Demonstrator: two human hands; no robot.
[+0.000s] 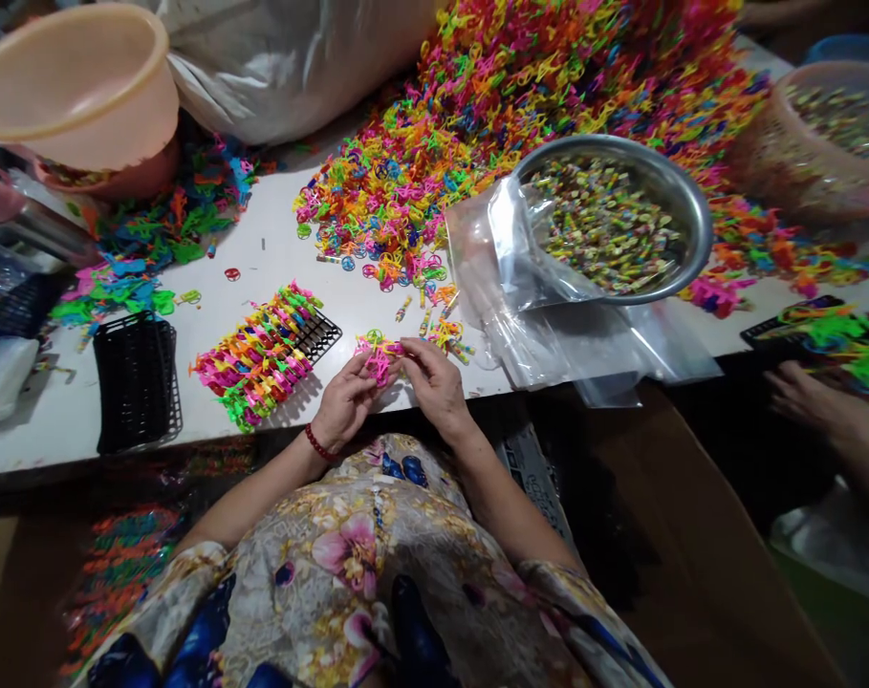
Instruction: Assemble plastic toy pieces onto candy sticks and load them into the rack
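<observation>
Close to the table's front edge, my left hand (344,401) and my right hand (436,384) meet around a pink plastic toy piece (382,363). The fingers of both hands are closed on it, partly covering it; a bit of green plastic shows beside it. A red bead bracelet circles my left wrist. To the left of my hands, a black grid rack (319,334) carries rows of pink, yellow, orange and green toy pieces (262,354). Just past my right hand lie a few loose yellow pieces (448,334) and small printed tubes.
A large heap of coloured plastic pieces (491,143) covers the back. A steel bowl (699,239) of small printed pieces stands by clear plastic bags (541,344). Black racks (134,382) are stacked left, near a peach basin (119,96). At right, another person's hand (814,397) is working.
</observation>
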